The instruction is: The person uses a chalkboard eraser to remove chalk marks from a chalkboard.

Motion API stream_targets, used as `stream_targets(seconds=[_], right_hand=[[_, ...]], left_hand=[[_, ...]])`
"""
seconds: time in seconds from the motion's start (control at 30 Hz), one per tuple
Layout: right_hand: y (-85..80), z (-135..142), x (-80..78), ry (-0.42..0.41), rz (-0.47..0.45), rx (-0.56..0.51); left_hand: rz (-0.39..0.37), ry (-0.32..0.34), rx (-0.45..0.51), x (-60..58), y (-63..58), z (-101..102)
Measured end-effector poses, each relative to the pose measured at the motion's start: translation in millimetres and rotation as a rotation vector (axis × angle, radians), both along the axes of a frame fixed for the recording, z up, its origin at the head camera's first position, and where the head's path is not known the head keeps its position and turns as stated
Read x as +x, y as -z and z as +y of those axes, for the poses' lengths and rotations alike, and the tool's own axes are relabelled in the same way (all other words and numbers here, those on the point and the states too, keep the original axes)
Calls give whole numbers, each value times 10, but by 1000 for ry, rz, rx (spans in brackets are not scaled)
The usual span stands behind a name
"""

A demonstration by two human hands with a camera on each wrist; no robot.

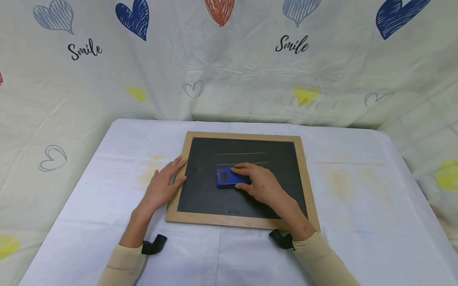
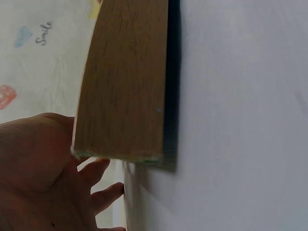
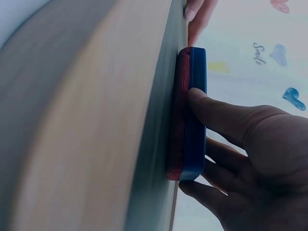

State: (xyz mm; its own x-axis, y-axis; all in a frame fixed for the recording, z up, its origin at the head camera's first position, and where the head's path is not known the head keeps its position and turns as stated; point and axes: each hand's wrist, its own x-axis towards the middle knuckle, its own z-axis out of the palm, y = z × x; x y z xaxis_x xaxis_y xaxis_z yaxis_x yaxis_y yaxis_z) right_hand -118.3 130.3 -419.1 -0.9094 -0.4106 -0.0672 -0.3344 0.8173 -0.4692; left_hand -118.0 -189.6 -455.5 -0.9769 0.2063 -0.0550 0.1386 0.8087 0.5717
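Head view: right end of the blue rectangular eraser with red ribbed underside is being covered by the bare right hand; the eraser's dark label is being shown too small to read. Beige cloth sleeves are being cut off at the bottom, the red scribbled heart at the top. Left wrist: part of the left hand is being hidden behind the pale wooden frame. Right wrist: near rail is being blurred, right hand being cropped on the right.
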Motion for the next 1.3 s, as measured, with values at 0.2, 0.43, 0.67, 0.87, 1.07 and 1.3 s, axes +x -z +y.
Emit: stream_targets(seconds=[0.2, 0.43, 0.67, 0.87, 1.07, 1.3], right_hand=[[-6, -71, 7, -13, -5, 5], [-6, -190, 6, -18, -24, 20], [-18, -255, 6, -30, -32, 18], [-25, -241, -6, -44, -23, 23], [-25, -199, -20, -65, -15, 40], [-30, -144, -24, -73, -22, 37]], left_hand=[[0, 2, -2, 1, 1, -1], [1, 1, 1, 5, 4, -5], [0, 3, -3, 2, 1, -14], [2, 8, -5, -12, 0, -19], [-5, 7, -4, -17, 5, -23], [-9, 2, -12, -17, 3, -26]])
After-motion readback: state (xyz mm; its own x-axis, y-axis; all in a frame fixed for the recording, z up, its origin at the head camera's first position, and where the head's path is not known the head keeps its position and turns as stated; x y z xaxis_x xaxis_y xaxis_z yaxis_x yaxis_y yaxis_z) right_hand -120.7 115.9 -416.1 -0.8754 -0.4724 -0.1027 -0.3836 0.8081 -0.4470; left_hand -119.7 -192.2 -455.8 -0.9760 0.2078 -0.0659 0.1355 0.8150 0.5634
